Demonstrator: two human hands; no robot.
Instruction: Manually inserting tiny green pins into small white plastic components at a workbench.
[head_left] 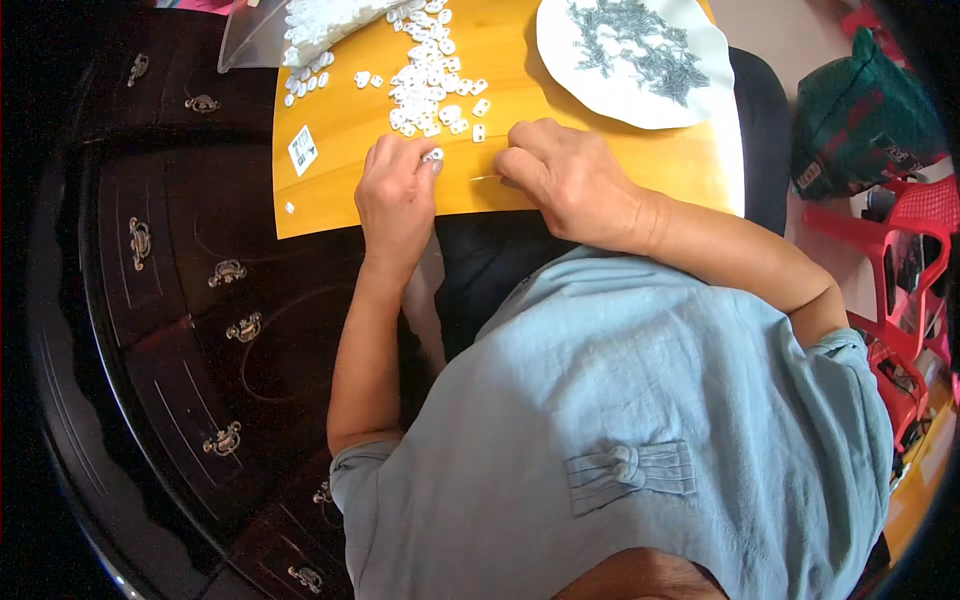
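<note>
Left hand (397,195): palm down on the yellow board (350,120), fingers curled, the tips pinching one small white clip (433,155) at the near edge of the pile.
Right hand (565,180): knuckles up just beside the left, fingers folded under; a thin wire (485,178) seems to poke out from them toward the left hand, though I cannot tell how it is gripped.
Clip pile (430,85): loose white pieces scattered across the board's middle, just beyond both hands.
Bag (290,28): clear plastic, at the board's far left corner, more white pieces spilling from it.
Plate (560,85): white, far right on the board, heaped with small grey metal bits (635,45).
Sticker (303,150): small white label on the board, left of the hands.
Cabinet (190,290): dark wood with metal handles, to the person's left.
Chairs (905,250): red plastic, off to the right.
</note>
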